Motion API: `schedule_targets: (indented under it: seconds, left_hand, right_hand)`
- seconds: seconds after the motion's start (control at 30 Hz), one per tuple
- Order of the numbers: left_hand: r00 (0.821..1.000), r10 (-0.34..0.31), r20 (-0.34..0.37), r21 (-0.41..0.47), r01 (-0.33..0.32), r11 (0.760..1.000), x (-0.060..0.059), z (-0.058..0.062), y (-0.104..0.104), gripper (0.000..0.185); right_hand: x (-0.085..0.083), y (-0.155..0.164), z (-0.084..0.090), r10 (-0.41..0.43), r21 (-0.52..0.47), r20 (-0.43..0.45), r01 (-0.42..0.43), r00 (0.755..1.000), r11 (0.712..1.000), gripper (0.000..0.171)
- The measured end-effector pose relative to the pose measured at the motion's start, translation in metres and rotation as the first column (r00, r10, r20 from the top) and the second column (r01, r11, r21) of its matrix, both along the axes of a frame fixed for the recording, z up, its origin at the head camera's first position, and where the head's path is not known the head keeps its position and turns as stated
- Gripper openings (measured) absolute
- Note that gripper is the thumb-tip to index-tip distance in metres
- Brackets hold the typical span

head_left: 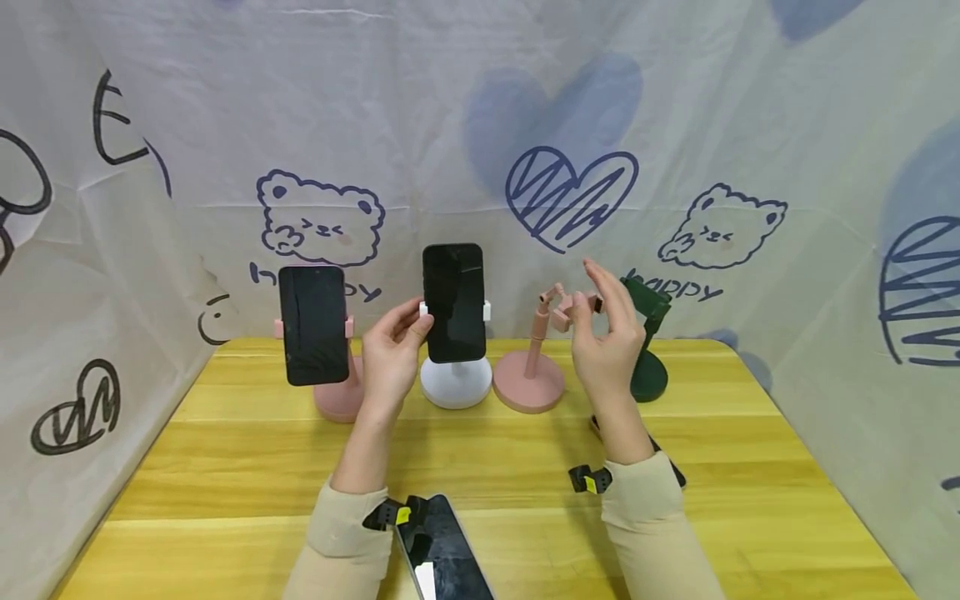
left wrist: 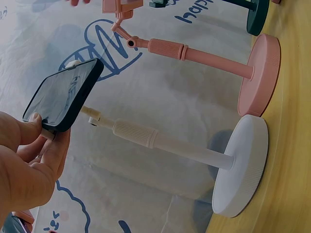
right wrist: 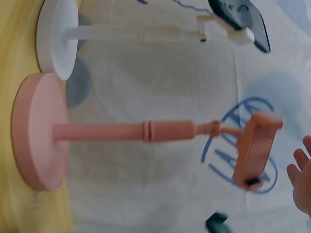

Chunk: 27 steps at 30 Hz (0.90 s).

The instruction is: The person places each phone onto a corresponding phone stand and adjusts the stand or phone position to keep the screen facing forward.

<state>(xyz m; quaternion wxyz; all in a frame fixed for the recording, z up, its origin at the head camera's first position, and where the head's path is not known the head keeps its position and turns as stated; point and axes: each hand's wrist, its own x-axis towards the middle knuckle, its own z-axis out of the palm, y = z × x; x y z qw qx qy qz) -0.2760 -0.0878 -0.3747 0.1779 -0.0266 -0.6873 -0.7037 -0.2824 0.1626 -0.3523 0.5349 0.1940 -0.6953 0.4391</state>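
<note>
A spare phone (head_left: 442, 546) is seen lying flat on the table (head_left: 225, 467) nearest the viewer. Farther back, the white stand (head_left: 454, 379) carries a phone (head_left: 453, 302) upright, long axis vertical, screen facing the viewer; its clamp is pinched by the left hand (head_left: 392, 354). The right hand (head_left: 607, 329) is held released beside the empty pink stand (head_left: 531, 367)

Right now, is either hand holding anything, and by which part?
The left hand pinches the left side clamp of the white stand, at the edge of the phone mounted on it. The right hand holds nothing, fingers open by the empty pink stand.
</note>
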Motion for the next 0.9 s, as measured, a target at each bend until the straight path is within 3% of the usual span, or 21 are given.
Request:
schedule_targets:
  seconds: [0.1, 0.2, 0.47, 0.63, 0.9]
  left_hand:
    - [1.0, -0.004, 0.007, 0.0, 0.004, 1.0, -0.001, -0.001, 0.0, 0.037]
    - [1.0, -0.001, 0.01, -0.008, 0.001, 1.0, -0.002, -0.002, -0.001, 0.037]
    - [1.0, 0.008, 0.017, -0.023, -0.008, 1.0, -0.003, -0.001, -0.002, 0.037]
    - [1.0, 0.009, 0.008, -0.026, -0.009, 1.0, -0.003, 0.0, -0.002, 0.037]
    - [1.0, 0.005, 0.025, -0.042, -0.004, 0.999, -0.003, -0.002, -0.002, 0.038]
  right_hand:
    - [0.008, 0.003, 0.0, -0.05, -0.051, 0.042, 0.052, 0.998, 0.997, 0.035]
    - [0.016, 0.005, 0.001, -0.047, -0.11, 0.103, 0.058, 0.994, 0.992, 0.034]
    - [-0.003, 0.025, -0.031, 0.083, -0.291, 0.252, -0.006, 0.964, 0.957, 0.033]
    - [-0.013, 0.033, -0.044, 0.146, -0.358, 0.324, -0.022, 0.935, 0.934, 0.035]
    - [-0.015, 0.038, -0.049, 0.25, -0.402, 0.44, -0.06, 0.863, 0.914, 0.041]
